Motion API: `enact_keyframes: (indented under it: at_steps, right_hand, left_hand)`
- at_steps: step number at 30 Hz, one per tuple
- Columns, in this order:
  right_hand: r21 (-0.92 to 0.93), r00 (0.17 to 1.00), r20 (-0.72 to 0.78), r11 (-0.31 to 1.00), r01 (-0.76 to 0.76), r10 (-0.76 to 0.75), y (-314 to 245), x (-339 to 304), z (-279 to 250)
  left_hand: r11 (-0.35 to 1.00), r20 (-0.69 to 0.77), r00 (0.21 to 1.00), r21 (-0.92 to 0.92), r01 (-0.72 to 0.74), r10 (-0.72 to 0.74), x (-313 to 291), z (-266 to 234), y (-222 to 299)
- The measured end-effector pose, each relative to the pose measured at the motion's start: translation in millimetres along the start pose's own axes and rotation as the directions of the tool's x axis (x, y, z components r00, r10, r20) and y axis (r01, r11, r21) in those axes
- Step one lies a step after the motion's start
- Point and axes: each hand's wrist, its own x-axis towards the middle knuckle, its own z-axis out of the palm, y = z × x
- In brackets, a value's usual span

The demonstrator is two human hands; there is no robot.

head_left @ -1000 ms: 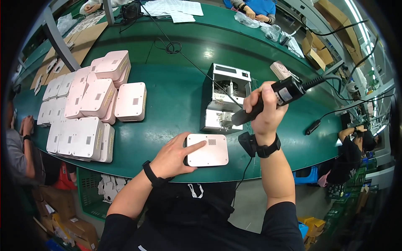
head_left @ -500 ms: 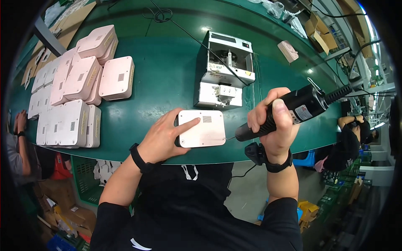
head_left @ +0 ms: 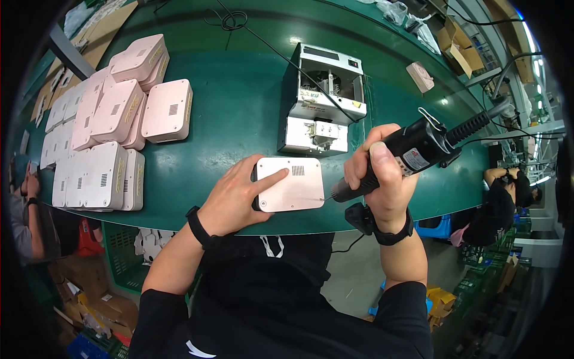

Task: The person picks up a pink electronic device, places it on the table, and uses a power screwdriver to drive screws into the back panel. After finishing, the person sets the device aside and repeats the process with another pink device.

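Observation:
A pale pink, flat box-shaped casing (head_left: 292,192) with rounded corners, a small vent grille and corner screw holes lies on the green bench in front of me. My left hand (head_left: 242,190) grips its left end, index finger stretched across the top and thumb along the near edge. In my fist, my right hand (head_left: 384,173) holds a black electric screwdriver (head_left: 412,152), tilted so its thin bit points left and down. The bit's tip is at the casing's near right corner; whether it sits in the screw hole I cannot tell.
A screw feeder machine (head_left: 323,99) stands just beyond the casing, a black cable hanging across it. Stacked pink and white casings (head_left: 113,116) fill the left side. Another small pink piece (head_left: 420,77) lies far right. Below the bench's left edge is a green crate (head_left: 122,257).
The screwdriver and my right hand have shifted slightly left, its rear end tipping lower. My left hand and the casing have hardly moved.

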Motion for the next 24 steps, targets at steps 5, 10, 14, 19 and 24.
enact_keyframes:
  at_steps: [5, 10, 14, 19, 24]
  right_hand:
    - [0.030, 1.000, -0.006, 0.999, 0.022, -0.021, 0.4, -1.0, -1.2]
    - [-0.028, 1.000, 0.009, 1.000, -0.011, 0.012, -6.6, -0.9, 3.1]
    - [-0.122, 0.997, 0.077, 0.992, -0.001, 0.011, -5.8, 1.4, 2.5]
    - [-0.153, 0.992, 0.127, 0.988, 0.009, 0.011, -3.4, 2.3, 3.6]
    - [-0.067, 0.996, 0.079, 0.997, -0.045, 0.050, -4.6, -2.7, 9.4]
  left_hand:
    - [1.000, -0.002, 1.000, 0.006, -0.003, 0.003, 0.8, -0.2, -0.7]
    - [1.000, -0.013, 1.000, 0.019, -0.015, 0.015, 2.0, -0.7, 1.4]
    - [1.000, -0.019, 1.000, 0.021, -0.016, 0.016, 1.9, -1.6, 3.4]
    - [0.999, -0.024, 0.999, 0.025, -0.021, 0.022, 2.5, -2.0, 5.7]
    - [0.999, -0.024, 0.999, 0.033, -0.021, 0.021, 1.9, -2.3, 5.2]
